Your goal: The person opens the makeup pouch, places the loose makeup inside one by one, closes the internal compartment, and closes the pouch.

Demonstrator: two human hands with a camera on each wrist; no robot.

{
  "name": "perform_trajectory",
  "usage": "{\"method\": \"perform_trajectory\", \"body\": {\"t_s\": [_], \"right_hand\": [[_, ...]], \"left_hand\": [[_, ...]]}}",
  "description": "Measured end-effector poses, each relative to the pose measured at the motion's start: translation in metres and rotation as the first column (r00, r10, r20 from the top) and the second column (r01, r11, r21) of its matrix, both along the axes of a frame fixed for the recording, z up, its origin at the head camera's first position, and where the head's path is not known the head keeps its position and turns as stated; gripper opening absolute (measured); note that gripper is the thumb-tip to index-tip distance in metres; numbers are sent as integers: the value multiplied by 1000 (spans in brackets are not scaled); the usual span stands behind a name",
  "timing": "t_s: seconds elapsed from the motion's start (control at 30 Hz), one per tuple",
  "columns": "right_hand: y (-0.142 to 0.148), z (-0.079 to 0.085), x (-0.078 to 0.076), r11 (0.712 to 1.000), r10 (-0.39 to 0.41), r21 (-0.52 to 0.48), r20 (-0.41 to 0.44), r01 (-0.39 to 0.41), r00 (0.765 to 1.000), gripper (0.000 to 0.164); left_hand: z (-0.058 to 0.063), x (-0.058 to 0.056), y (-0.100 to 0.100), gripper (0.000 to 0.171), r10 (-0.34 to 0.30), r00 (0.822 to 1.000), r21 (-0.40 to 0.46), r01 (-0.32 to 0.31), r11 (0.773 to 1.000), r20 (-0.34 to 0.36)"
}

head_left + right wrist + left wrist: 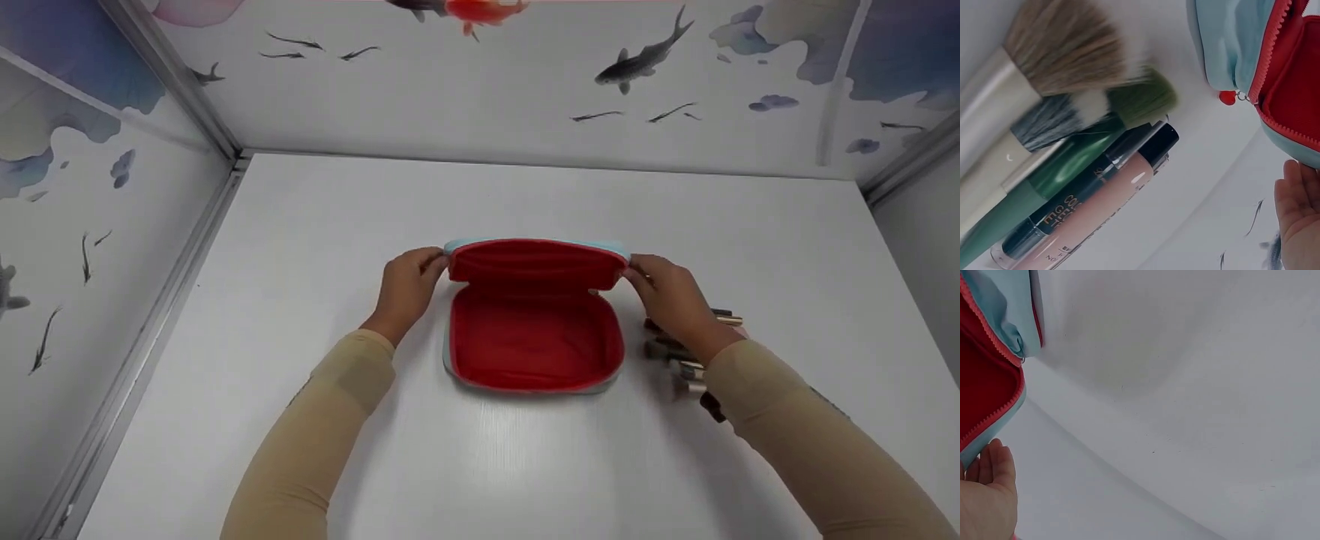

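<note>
A light-blue zippered makeup bag (pixel 536 341) with a red lining lies unzipped on the white table, its flap raised at the back. My left hand (pixel 410 285) pinches the flap's left corner between thumb and fingers. At the opposite corner, my right hand (pixel 670 291) holds the flap the same way. The left wrist view shows the left fingers (pixel 999 464) along the bag's blue edge beside the red zipper. In the right wrist view, a red bead (pixel 1228 98) hangs from the zipper pull, and the right fingers (pixel 1292 194) lie under the flap's edge.
Beneath my right forearm lie several makeup brushes, among them a fluffy brown one (pixel 1067 45) and a green one (pixel 1143 98). A pink tube (pixel 1109 211) and a dark-labelled tube (pixel 1067 208) lie alongside. Panels painted with fish (pixel 637 66) border the table (pixel 337 202).
</note>
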State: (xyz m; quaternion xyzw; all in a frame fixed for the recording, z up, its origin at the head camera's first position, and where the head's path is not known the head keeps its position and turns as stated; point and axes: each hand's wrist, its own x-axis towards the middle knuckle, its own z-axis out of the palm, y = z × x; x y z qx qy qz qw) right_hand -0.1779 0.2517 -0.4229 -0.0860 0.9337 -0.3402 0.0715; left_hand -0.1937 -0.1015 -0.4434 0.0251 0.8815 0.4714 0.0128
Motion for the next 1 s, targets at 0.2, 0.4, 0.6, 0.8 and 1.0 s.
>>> {"method": "perform_trajectory", "body": {"t_s": [0.2, 0.4, 0.6, 0.8, 1.0], "right_hand": [[0, 2, -7, 1000, -24, 2, 43, 24, 999, 33], [-1, 3, -13, 1000, -20, -14, 46, 20, 999, 30], [-1, 5, -23, 999, -13, -33, 66, 15, 998, 30], [-1, 4, -32, 998, -27, -54, 97, 32, 995, 30], [-3, 4, -40, 998, -42, -31, 111, 45, 993, 31]], "left_hand": [[3, -9, 4, 23, 15, 1000, 20, -15, 1000, 19], [3, -17, 6, 23, 31, 999, 38, -32, 999, 20], [4, -25, 8, 22, 38, 999, 13, -38, 999, 3], [1, -34, 11, 23, 53, 999, 22, -54, 998, 12], [0, -39, 14, 25, 76, 997, 31, -76, 997, 20]]}}
